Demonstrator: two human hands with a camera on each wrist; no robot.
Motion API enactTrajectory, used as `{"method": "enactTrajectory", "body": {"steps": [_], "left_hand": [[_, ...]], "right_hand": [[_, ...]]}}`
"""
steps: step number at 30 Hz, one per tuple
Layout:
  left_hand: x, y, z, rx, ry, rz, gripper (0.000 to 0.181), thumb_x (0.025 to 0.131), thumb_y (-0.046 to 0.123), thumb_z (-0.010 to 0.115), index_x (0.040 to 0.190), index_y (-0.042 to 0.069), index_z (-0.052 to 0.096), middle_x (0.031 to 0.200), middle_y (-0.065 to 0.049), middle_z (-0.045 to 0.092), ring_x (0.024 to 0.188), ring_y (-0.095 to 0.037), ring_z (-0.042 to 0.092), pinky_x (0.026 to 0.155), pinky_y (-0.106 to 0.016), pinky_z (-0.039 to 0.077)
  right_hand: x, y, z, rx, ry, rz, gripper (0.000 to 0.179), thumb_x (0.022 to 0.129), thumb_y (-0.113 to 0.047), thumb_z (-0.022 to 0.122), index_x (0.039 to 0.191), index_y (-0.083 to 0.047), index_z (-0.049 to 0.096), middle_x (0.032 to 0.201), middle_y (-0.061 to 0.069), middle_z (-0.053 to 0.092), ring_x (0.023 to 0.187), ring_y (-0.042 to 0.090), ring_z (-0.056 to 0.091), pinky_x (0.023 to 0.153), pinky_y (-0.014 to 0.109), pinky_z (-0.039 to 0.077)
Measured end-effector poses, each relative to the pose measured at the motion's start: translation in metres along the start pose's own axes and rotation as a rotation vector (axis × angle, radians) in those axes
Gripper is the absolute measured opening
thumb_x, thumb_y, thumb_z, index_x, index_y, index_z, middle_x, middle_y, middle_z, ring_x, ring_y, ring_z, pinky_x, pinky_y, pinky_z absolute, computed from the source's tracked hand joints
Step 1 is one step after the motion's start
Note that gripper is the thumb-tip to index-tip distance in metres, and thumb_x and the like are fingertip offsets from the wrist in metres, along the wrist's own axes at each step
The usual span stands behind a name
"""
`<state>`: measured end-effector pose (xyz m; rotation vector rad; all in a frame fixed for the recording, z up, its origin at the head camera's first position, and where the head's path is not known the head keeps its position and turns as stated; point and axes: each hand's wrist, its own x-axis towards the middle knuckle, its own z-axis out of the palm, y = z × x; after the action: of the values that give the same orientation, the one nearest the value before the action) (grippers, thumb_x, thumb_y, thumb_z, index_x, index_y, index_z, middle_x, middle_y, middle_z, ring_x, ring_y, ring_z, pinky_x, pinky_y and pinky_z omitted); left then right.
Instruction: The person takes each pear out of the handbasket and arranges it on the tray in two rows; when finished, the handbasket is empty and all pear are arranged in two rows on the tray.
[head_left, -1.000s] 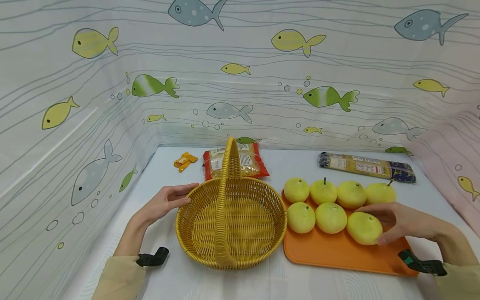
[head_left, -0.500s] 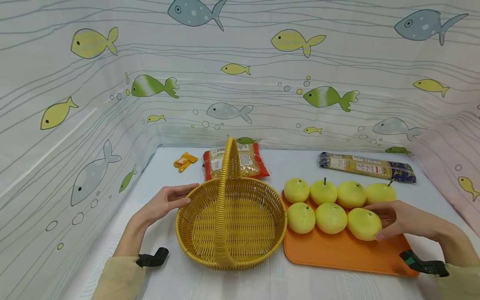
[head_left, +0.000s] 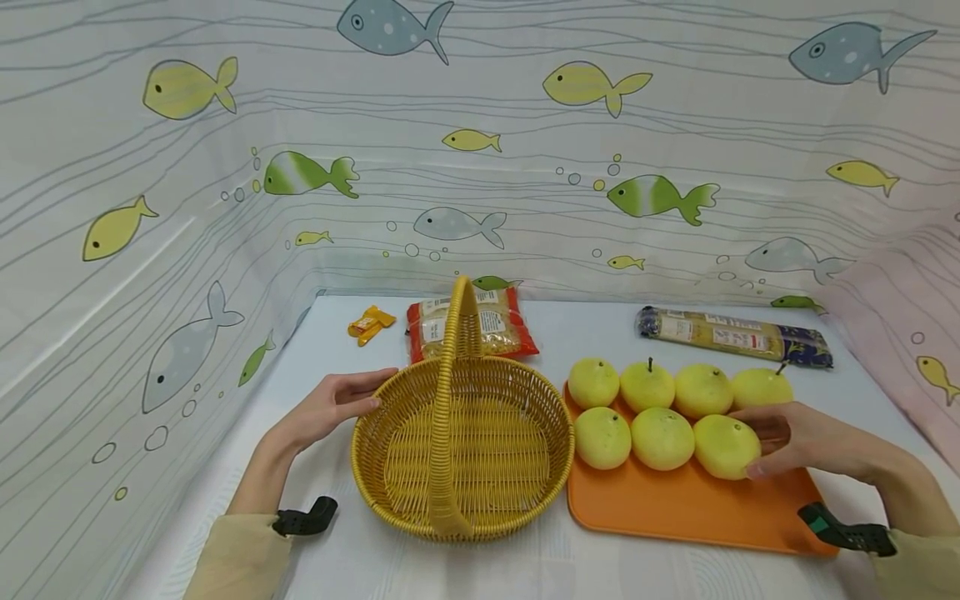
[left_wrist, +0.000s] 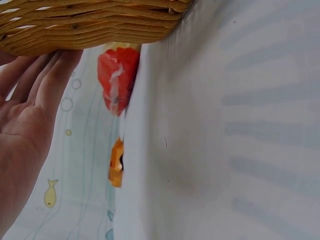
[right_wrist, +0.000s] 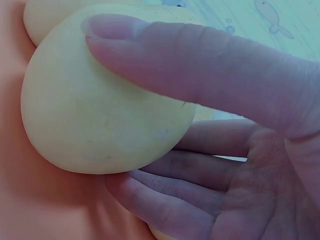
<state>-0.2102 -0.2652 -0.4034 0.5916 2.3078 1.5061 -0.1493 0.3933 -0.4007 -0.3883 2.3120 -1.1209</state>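
My right hand (head_left: 810, 437) holds a round yellow pear (head_left: 726, 447) at the right end of the tray's front row, low over the orange tray (head_left: 675, 508). In the right wrist view the thumb lies across that pear (right_wrist: 100, 110) and the other fingers reach behind and under it. Two more pears share its row, and several sit behind. My left hand (head_left: 330, 408) touches the left rim of a wicker basket (head_left: 465, 458), which has a tall arched handle and nothing inside. The left wrist view shows its fingers fairly straight against the basket's outer wall (left_wrist: 100, 30).
Behind the basket lies a clear, red-ended food bag (head_left: 495, 325). Small orange-wrapped sweets (head_left: 370, 323) are at the back left. A long packet of noodles (head_left: 735, 335) lies behind the pears. Fish-patterned sheeting (head_left: 525, 183) encloses the back and sides.
The pear in my right hand has shifted slightly left and back toward the other pears, and the hand has moved with it. The left hand and basket look unmoved.
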Motion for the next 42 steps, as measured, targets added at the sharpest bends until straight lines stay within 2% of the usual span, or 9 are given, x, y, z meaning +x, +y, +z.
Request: {"method": "enactTrajectory", "body": {"steps": [9, 29, 32, 33, 39, 40, 42], "left_hand": [[-0.001, -0.002, 0.002, -0.002, -0.005, -0.001, 0.053, 0.1, 0.02, 0.062, 0.149, 0.008, 0.048, 0.153, -0.013, 0.047, 0.128, -0.009, 0.056, 0.097, -0.017, 0.048], [-0.003, -0.001, 0.001, -0.008, -0.009, 0.014, 0.052, 0.1, 0.018, 0.061, 0.149, 0.006, 0.047, 0.153, -0.014, 0.045, 0.126, -0.003, 0.056, 0.098, -0.018, 0.048], [-0.002, 0.0, 0.001, -0.01, -0.01, 0.012, 0.052, 0.1, 0.018, 0.061, 0.149, 0.007, 0.047, 0.153, -0.014, 0.046, 0.127, -0.007, 0.056, 0.098, -0.018, 0.048], [-0.002, 0.001, 0.001, -0.01, -0.011, 0.009, 0.052, 0.1, 0.018, 0.061, 0.149, 0.007, 0.048, 0.153, -0.014, 0.046, 0.127, -0.007, 0.057, 0.098, -0.018, 0.048], [-0.001, 0.0, 0.003, -0.007, -0.013, 0.008, 0.052, 0.1, 0.018, 0.062, 0.149, 0.007, 0.048, 0.152, -0.014, 0.047, 0.126, -0.006, 0.057, 0.097, -0.018, 0.048], [-0.001, 0.0, 0.003, -0.007, -0.011, 0.009, 0.052, 0.1, 0.018, 0.062, 0.148, 0.007, 0.048, 0.152, -0.014, 0.047, 0.126, -0.006, 0.057, 0.097, -0.018, 0.048], [-0.001, 0.0, 0.003, -0.007, -0.009, 0.008, 0.052, 0.1, 0.018, 0.062, 0.148, 0.007, 0.048, 0.152, -0.014, 0.047, 0.126, -0.007, 0.057, 0.097, -0.019, 0.049]], "right_hand": [[-0.002, 0.001, 0.004, -0.013, 0.009, 0.017, 0.071, 0.092, -0.019, 0.071, 0.147, 0.011, 0.038, 0.141, 0.029, 0.052, 0.106, -0.014, 0.055, 0.084, 0.018, 0.052], [-0.004, 0.0, 0.001, -0.007, -0.007, 0.022, 0.069, 0.095, -0.019, 0.068, 0.148, 0.012, 0.036, 0.142, 0.031, 0.05, 0.106, -0.014, 0.056, 0.084, 0.018, 0.053], [-0.008, 0.002, -0.003, -0.008, -0.008, 0.043, 0.068, 0.097, -0.019, 0.065, 0.148, 0.013, 0.034, 0.143, 0.035, 0.047, 0.106, -0.011, 0.058, 0.083, 0.02, 0.054], [-0.01, 0.003, -0.004, -0.014, -0.003, 0.051, 0.068, 0.098, -0.02, 0.064, 0.148, 0.013, 0.034, 0.143, 0.035, 0.047, 0.109, -0.004, 0.061, 0.083, 0.021, 0.055], [-0.018, 0.005, -0.01, -0.028, 0.021, 0.078, 0.064, 0.1, -0.023, 0.061, 0.15, 0.008, 0.037, 0.145, 0.033, 0.047, 0.108, -0.012, 0.057, 0.081, 0.023, 0.056], [-0.02, 0.005, -0.011, -0.032, 0.024, 0.079, 0.063, 0.1, -0.023, 0.06, 0.15, 0.007, 0.037, 0.145, 0.033, 0.047, 0.104, -0.018, 0.054, 0.081, 0.023, 0.056], [-0.023, 0.006, -0.012, -0.046, 0.027, 0.074, 0.06, 0.101, -0.023, 0.058, 0.149, 0.006, 0.039, 0.144, 0.032, 0.049, 0.104, -0.013, 0.058, 0.08, 0.025, 0.057]]}}
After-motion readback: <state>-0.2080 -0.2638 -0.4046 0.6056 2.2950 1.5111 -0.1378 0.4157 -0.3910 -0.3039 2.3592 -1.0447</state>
